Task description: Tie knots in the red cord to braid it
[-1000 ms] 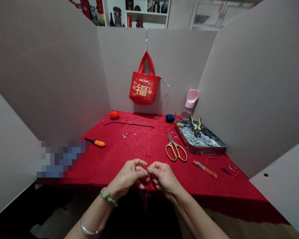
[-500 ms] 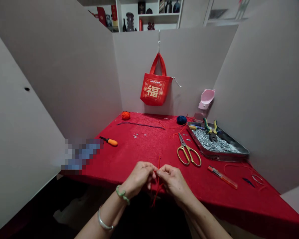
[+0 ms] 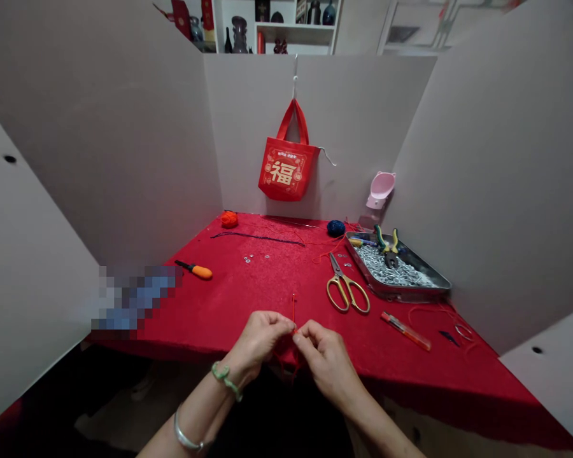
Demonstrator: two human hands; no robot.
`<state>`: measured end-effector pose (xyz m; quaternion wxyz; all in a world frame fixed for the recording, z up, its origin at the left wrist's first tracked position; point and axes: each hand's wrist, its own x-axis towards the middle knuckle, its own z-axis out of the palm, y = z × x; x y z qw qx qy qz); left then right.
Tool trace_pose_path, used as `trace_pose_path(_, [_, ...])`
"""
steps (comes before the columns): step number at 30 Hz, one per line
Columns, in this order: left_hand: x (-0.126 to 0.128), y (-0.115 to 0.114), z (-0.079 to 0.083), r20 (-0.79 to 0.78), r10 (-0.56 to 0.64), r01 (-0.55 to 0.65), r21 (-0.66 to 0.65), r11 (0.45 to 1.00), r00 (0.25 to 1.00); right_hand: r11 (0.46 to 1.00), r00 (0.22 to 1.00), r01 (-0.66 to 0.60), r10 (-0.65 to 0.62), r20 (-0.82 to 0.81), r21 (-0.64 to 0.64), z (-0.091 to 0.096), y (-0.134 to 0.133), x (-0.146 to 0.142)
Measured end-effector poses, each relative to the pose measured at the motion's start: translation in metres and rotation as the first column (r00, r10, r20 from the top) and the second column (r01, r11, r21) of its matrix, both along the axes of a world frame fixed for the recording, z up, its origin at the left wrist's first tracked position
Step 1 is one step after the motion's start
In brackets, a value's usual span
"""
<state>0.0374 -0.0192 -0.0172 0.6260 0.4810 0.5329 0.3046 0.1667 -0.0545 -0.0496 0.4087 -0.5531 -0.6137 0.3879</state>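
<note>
A thin red cord (image 3: 293,308) runs from a small fixed point on the red cloth toward me, over the table's front edge. My left hand (image 3: 265,334) pinches the cord between thumb and forefinger. Close against it on the right, my right hand (image 3: 322,350) is closed on the same cord with thumb and index finger. The fingertips of both hands nearly meet, and the exact shape of the cord between them is too small to make out. Loose red strands dangle below the hands. Gold-handled scissors (image 3: 346,289) lie to the right, beyond my right hand.
An open metal tin (image 3: 401,296) of screws or nails, with pliers (image 3: 388,248) on top, stands at the right. Also on the table are a red pen-like tool (image 3: 405,331), an orange-handled tool (image 3: 200,272), orange yarn (image 3: 229,219) and dark blue yarn (image 3: 335,228). Panels enclose the table.
The whole view has shifted, so things appear farther left. My hands stay at the cord; the right thumb and fingers have shifted slightly, and the strands below hang differently.
</note>
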Motion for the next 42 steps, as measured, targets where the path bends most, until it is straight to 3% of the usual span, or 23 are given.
trace_pose_path(7, [0.003,0.002,-0.003,-0.03,0.01,-0.01,0.01,1.0,0.999,0.989,0.951,-0.001,-0.044,0.306,0.145,0.0,-0.005,-0.001])
trace_pose_path(12, [0.002,0.002,-0.007,0.016,0.018,-0.018,0.048,0.999,1.0,0.971,0.848,0.034,-0.153,0.508,0.236,0.004,-0.019,0.004])
trace_pose_path(15, [0.001,0.002,-0.006,0.007,-0.038,0.038,0.03,0.999,0.999,0.906,0.794,0.022,-0.273,0.543,0.423,0.007,-0.037,0.006])
trace_pose_path(18, [-0.001,0.003,-0.005,-0.006,-0.085,0.085,0.01,0.996,0.996,0.837,0.762,-0.066,-0.309,0.568,0.543,-0.004,-0.052,-0.009])
trace_pose_path(21, [-0.003,0.002,-0.006,0.011,-0.096,0.095,0.023,0.995,0.995,0.873,0.702,-0.215,-0.174,0.691,0.438,-0.03,-0.062,-0.035])
trace_pose_path(24, [-0.004,0.002,-0.007,0.026,-0.076,0.076,-0.001,0.997,0.997,0.939,0.634,-0.318,0.111,0.765,0.127,-0.04,-0.064,-0.047])
trace_pose_path(26, [-0.003,0.002,-0.007,0.038,-0.053,0.054,-0.006,0.999,0.998,0.907,0.695,-0.412,0.377,0.612,-0.09,-0.027,-0.059,-0.036])
trace_pose_path(28, [-0.002,0.003,-0.009,0.06,-0.038,0.036,0.03,0.999,0.997,0.971,0.929,-0.226,0.237,0.283,-0.072,-0.005,-0.047,-0.016])
trace_pose_path(29, [-0.001,0.003,-0.01,0.067,-0.036,0.032,0.054,0.998,0.997,0.988,0.988,-0.102,0.115,0.101,-0.119,0.006,-0.039,-0.007])
trace_pose_path(31, [0.0,0.004,-0.012,0.06,-0.043,0.037,0.097,0.995,0.997,0.963,0.967,-0.017,-0.052,-0.248,-0.271,0.023,-0.021,0.006])
trace_pose_path(34, [-0.001,0.005,-0.016,0.028,-0.051,0.047,0.124,0.991,0.998,0.915,0.852,-0.145,-0.079,-0.517,-0.378,0.027,0.003,0.004])
trace_pose_path(37, [-0.002,0.004,-0.021,0.033,-0.051,0.046,0.147,0.988,0.998,0.867,0.819,-0.317,0.046,-0.571,-0.385,0.02,0.018,-0.007])
trace_pose_path(42, [-0.004,0.004,-0.027,0.05,-0.051,0.044,0.145,0.989,0.997,0.883,0.842,-0.277,0.032,-0.539,-0.38,0.01,0.026,-0.008])
